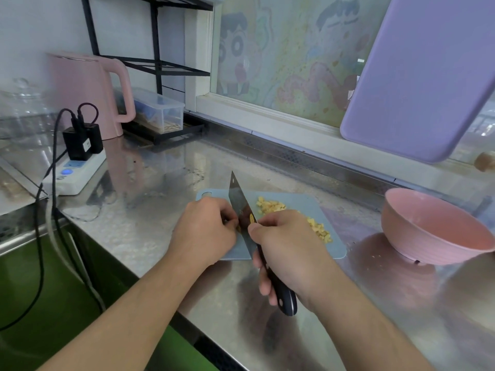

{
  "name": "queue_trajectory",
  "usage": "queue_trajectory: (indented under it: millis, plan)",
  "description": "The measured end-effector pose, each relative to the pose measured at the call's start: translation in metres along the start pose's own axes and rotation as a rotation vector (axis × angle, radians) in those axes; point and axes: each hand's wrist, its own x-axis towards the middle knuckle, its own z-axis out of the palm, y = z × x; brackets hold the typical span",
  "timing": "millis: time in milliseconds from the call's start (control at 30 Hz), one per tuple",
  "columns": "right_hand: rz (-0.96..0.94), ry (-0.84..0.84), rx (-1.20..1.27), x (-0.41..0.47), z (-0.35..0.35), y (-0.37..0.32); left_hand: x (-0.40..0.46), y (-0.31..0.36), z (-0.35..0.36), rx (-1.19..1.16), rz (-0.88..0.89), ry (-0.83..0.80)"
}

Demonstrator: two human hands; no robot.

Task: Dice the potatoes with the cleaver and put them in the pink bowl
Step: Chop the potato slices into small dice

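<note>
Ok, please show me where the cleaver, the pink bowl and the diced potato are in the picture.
cleaver point(239, 203): head view, on the flat of the blade.
pink bowl point(417, 231): head view, on the outer wall.
diced potato point(270, 206): head view, on the far heap, on the cutting board.

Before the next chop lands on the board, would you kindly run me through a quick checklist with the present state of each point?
1. Right hand grips the cleaver handle firmly: ok.
2. Left hand fingers curled back from the blade: cannot tell, the fingertips are hidden right against it.
3. Remaining potato piece steady under the left hand: cannot tell, barely visible.
4. Cutting board lies flat on the counter: ok.
5. Diced potato piled right of the blade, out of its path: ok.
6. Pink bowl upright beside the board, ready to fill: ok.
</note>
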Motion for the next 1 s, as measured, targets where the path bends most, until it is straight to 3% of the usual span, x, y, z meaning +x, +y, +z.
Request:
queue_trajectory:
  millis: [167,267,400,500,600,700,1000]
  plan:
    - [0.029,-0.1,0.169,0.001,0.003,0.003,-0.002,0.0,0.0,-0.036,0.016,0.007]
    - [0.022,-0.109,0.18,0.001,0.004,0.005,0.001,-0.002,0.0,-0.177,0.026,0.121]
    - [0.002,-0.113,0.203,-0.001,0.006,0.006,0.001,0.007,-0.012,-0.389,0.196,0.198]
    - [-0.002,-0.097,0.228,0.0,0.006,0.008,0.011,0.029,-0.035,-0.36,0.353,-0.025]
    - [0.019,-0.08,0.276,0.001,0.005,0.01,0.027,0.051,-0.052,-0.05,0.386,-0.348]
    - [0.022,-0.063,0.317,0.005,0.005,0.014,0.036,0.069,-0.052,0.226,0.365,-0.524]
    - [-0.042,-0.082,0.344,0.007,0.0,0.016,0.046,0.079,-0.032,0.436,0.349,-0.577]
